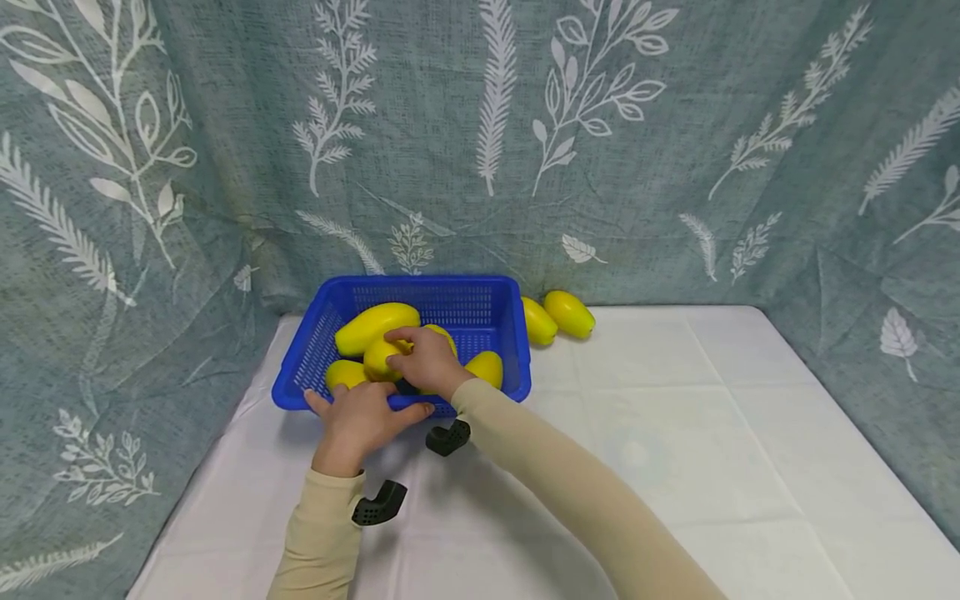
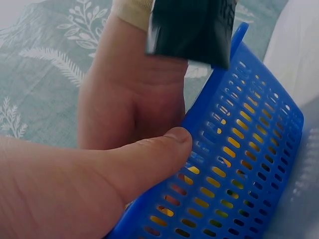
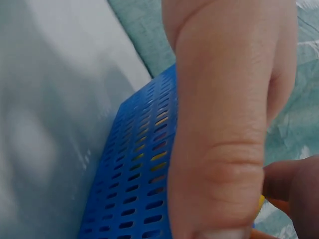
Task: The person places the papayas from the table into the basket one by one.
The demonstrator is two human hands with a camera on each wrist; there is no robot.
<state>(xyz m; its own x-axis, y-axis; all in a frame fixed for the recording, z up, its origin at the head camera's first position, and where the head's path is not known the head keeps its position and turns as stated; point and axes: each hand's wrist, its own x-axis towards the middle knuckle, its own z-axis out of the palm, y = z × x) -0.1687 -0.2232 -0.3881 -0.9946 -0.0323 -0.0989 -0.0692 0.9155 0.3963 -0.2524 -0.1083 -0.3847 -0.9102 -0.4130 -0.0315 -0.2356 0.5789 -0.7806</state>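
Observation:
A blue perforated basket (image 1: pixel 501 333) stands at the back of the white table and holds several yellow mango-like fruits. My right hand (image 1: pixel 426 360) reaches into it, fingers curled round one yellow fruit (image 1: pixel 380 357) in the middle. My left hand (image 1: pixel 358 418) grips the basket's near rim, thumb on the outside wall (image 2: pixel 239 164). In the right wrist view only the hand's back (image 3: pixel 224 124) and the basket wall (image 3: pixel 134 179) show. Two more yellow fruits (image 1: pixel 558 317) lie on the table just right of the basket.
A leaf-patterned teal curtain (image 1: pixel 675 142) hangs behind and around the table. The white tablecloth (image 1: pixel 712 433) stretches out to the right and front. Black wrist-camera mounts (image 1: pixel 448 437) sit under both forearms.

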